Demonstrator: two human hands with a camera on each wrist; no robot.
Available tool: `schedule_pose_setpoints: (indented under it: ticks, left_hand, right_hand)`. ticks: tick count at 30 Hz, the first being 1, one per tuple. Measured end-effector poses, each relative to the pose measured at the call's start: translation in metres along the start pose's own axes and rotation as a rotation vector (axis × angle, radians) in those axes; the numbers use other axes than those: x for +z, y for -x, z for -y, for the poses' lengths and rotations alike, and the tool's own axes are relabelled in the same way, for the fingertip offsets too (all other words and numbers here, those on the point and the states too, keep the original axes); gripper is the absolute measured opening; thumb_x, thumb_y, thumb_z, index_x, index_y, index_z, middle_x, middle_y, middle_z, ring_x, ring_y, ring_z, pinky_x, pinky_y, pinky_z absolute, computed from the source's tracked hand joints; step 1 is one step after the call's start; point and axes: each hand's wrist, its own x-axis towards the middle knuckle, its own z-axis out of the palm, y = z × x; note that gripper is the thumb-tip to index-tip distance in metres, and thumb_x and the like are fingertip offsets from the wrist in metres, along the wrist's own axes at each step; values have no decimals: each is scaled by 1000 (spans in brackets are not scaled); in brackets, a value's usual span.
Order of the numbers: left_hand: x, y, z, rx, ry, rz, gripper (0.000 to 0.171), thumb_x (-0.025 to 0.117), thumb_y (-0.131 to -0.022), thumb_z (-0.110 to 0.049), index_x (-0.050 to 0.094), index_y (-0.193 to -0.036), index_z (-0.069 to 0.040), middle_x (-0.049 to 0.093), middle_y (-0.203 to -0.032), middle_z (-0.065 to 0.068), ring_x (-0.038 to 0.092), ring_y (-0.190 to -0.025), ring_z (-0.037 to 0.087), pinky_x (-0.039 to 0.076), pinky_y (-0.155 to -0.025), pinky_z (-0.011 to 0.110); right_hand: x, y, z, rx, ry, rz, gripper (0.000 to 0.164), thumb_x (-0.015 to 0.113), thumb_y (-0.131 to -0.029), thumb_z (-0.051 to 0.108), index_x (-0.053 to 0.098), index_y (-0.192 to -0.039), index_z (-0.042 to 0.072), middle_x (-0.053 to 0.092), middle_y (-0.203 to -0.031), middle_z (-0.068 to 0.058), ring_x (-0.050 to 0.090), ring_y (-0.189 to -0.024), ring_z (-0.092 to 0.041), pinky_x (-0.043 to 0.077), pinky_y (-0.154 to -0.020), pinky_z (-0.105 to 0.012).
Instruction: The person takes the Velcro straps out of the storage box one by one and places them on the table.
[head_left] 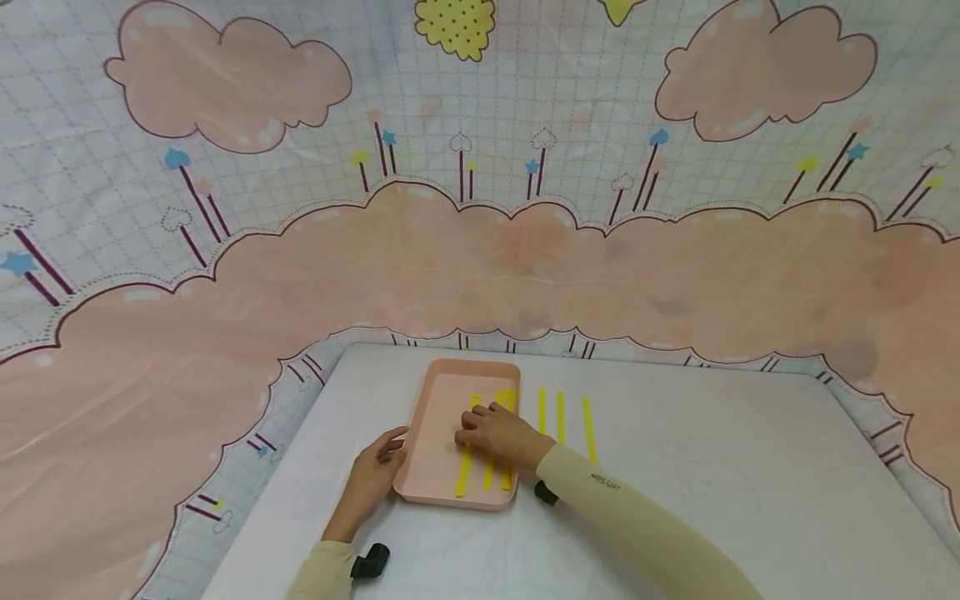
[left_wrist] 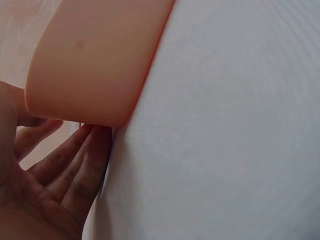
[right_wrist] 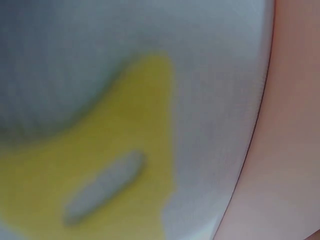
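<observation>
A shallow pink tray (head_left: pixel 442 400) lies on the white table. My left hand (head_left: pixel 367 483) is at its left side, fingers touching the outer wall; up close, fairly straight fingers (left_wrist: pixel 92 155) meet the tray's edge, with part of the hand hidden behind it. Over the tray's right half, my right hand (head_left: pixel 502 435) has bent fingers and pinches a flat yellow strip (head_left: pixel 462 479). More yellow strips (head_left: pixel 489 475) lie beside that one, partly covered by the hand. In the right wrist view, a blurred yellow shape (right_wrist: pixel 145 110) appears near the tray's pink wall (right_wrist: pixel 285 135); the fingers are out of sight.
Three yellow strips (head_left: pixel 560 417) lie on the white table (head_left: pixel 720 475) to the right of the tray, the right forearm crossing near their lower ends. Behind the table hangs a patterned cloth (head_left: pixel 480 275) with clouds. Black wrist devices (head_left: pixel 371 561) sit on both wrists.
</observation>
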Motion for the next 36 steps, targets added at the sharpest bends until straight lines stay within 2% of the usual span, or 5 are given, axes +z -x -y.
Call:
schedule_pose_setpoints:
  ticks: [9,19,24,30,36]
  left_hand:
    - [-1,-1,3,9,-2,3,40,60,-95,-10,60,-135,-14,68,-121,18,66,-109,30,54,-90,41]
    - [-1,0,-1,15,-19,7,40,60,-95,-9,60,-135,-13,69,-120,18,67,-107,30,55,-88,40]
    - [-1,1,0,21,-30,2,39,61,-95,-9,60,-134,-13,69,-119,18,67,-105,30,56,-86,41]
    - [0,4,0,17,-26,-15,39,61,-94,-9,61,-133,-13,69,-117,17,68,-105,30,56,-86,41]
    - [-2,7,-5,10,-26,-21,39,60,-94,-6,61,-132,-11,69,-117,19,68,-103,31,57,-84,40]
  right_hand:
    - [-6,-2,1,-13,-173,-1,17,58,-98,30,66,-114,32,57,-111,7,53,-103,-11,41,-85,-27]
    - [-15,-3,3,17,-228,70,14,65,-95,26,66,-107,32,57,-113,8,51,-107,-12,42,-93,-31]
    - [-15,-6,5,27,-204,83,13,65,-95,25,65,-105,32,57,-114,9,51,-108,-12,40,-92,-32]
    - [-14,-6,6,0,-133,35,10,64,-95,23,64,-102,30,57,-109,9,50,-104,-11,35,-85,-29]
    - [-14,-6,6,-23,-96,-18,12,53,-101,30,64,-105,29,57,-106,8,50,-100,-12,35,-83,-28]
